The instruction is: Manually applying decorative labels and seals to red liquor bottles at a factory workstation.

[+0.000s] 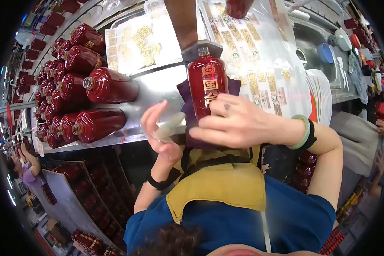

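Watching remotely, I see the red bottle (pixel 207 78) on purple cloth (pixel 186 94), the upper gold characters (pixel 211 85) already in place, any remainder hidden by the curled right hand (pixel 239 121), whose grip I cannot tell, while the left hand (pixel 160 134) is loosely open.

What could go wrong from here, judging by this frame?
- The right hand covers the lower front of the red bottle, so its fingers might smudge or shift the gold lettering if that is loose.
- The nearest bottle on its side lies close to the front edge of the metal counter; a knock could perhaps roll it off.
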Demonstrator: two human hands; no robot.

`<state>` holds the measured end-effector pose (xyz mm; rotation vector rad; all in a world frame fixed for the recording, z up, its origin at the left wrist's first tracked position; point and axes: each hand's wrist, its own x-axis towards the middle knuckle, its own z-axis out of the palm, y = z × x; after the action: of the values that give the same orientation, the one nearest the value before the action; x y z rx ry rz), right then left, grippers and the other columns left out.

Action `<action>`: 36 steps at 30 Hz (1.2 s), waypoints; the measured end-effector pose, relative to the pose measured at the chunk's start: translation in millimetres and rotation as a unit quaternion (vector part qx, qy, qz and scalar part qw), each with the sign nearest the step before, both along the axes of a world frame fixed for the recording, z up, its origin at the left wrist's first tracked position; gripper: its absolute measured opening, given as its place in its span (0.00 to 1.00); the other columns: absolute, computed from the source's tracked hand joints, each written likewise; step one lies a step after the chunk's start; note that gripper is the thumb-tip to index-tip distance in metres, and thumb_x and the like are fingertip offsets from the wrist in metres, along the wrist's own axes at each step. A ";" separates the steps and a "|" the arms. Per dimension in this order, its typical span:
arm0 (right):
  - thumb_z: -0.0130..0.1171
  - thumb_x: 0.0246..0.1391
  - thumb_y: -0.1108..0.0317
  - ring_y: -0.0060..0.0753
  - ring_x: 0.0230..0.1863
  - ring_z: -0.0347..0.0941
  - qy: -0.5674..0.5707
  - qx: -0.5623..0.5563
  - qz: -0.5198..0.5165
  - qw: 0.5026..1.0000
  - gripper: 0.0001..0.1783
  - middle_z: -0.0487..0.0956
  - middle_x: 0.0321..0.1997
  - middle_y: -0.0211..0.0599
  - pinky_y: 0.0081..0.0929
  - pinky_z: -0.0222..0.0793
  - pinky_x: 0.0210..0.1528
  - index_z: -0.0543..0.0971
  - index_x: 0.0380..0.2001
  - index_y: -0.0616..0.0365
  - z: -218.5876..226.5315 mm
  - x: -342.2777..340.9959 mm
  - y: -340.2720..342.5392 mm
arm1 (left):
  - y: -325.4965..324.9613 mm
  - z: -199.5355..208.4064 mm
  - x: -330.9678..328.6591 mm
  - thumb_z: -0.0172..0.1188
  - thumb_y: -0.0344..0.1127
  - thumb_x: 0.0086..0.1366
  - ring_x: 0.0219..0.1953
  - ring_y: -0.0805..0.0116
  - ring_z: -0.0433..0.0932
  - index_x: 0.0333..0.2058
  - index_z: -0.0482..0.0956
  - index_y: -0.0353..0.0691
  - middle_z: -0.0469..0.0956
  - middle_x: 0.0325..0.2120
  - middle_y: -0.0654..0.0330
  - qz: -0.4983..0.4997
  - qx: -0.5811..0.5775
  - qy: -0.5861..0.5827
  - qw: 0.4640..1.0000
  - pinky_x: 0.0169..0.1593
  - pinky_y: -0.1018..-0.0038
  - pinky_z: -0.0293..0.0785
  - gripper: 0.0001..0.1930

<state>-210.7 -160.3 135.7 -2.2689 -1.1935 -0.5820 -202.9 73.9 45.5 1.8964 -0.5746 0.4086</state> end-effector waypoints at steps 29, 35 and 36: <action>0.54 0.54 0.79 0.45 0.56 0.76 0.131 -0.142 -0.413 0.890 0.25 0.77 0.61 0.35 0.42 0.72 0.58 0.79 0.55 0.51 -78.3 80.4 -208.3 | -50.0 21.8 19.5 0.26 0.62 0.79 0.61 0.56 0.72 0.55 0.74 0.27 0.69 0.62 0.46 -0.016 -0.178 0.109 0.978 0.63 0.61 0.69 0.40; 0.57 0.54 0.75 0.47 0.60 0.72 0.126 -0.243 -0.384 0.882 0.30 0.74 0.68 0.29 0.43 0.70 0.60 0.75 0.62 0.46 -100.6 123.5 -218.5 | -48.0 27.3 18.2 0.26 0.63 0.79 0.60 0.57 0.72 0.52 0.76 0.26 0.68 0.62 0.46 0.007 -0.130 0.095 0.987 0.63 0.61 0.69 0.42; 0.57 0.55 0.74 0.47 0.59 0.73 0.131 -0.266 -0.369 0.881 0.31 0.74 0.67 0.28 0.42 0.70 0.60 0.74 0.63 0.45 -102.7 122.6 -224.1 | -47.1 26.5 19.2 0.26 0.63 0.79 0.60 0.57 0.72 0.52 0.76 0.26 0.68 0.62 0.46 0.008 -0.129 0.094 0.987 0.63 0.61 0.69 0.42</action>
<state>-88.1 -384.4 33.0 -3.1612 -0.3254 -0.1768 -183.7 26.8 71.9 1.6679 -0.3629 0.2946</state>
